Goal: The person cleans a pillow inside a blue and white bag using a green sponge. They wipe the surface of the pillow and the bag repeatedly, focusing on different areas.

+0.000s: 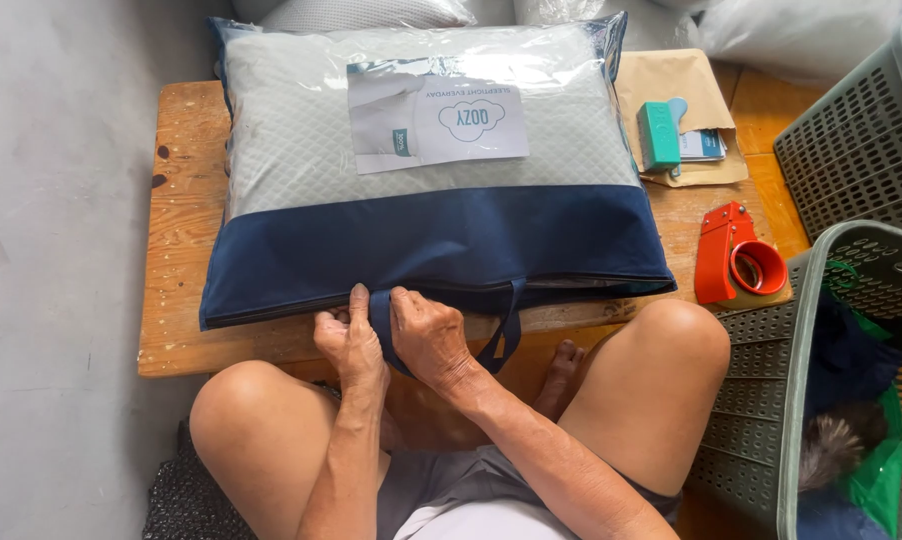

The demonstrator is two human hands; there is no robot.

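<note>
A pillow in a clear-topped bag with a navy fabric band (pixel 431 160) lies on a low wooden table (pixel 181 200). A white paper label shows through the clear top. A navy strap handle (pixel 501 330) hangs from the bag's near edge. My left hand (pixel 349 345) and my right hand (pixel 429 335) sit side by side at that edge. Both pinch the left end of the strap handle, next to the zip line. My bare knees frame the hands on both sides.
An orange tape dispenser (pixel 736 255) sits at the table's right edge. A teal hand tool (pixel 659 135) rests on a brown envelope (pixel 686 95). Grey plastic baskets (pixel 851 150) stand to the right, the nearer basket (pixel 821 390) holding dark and green cloth. More bagged pillows lie behind the table.
</note>
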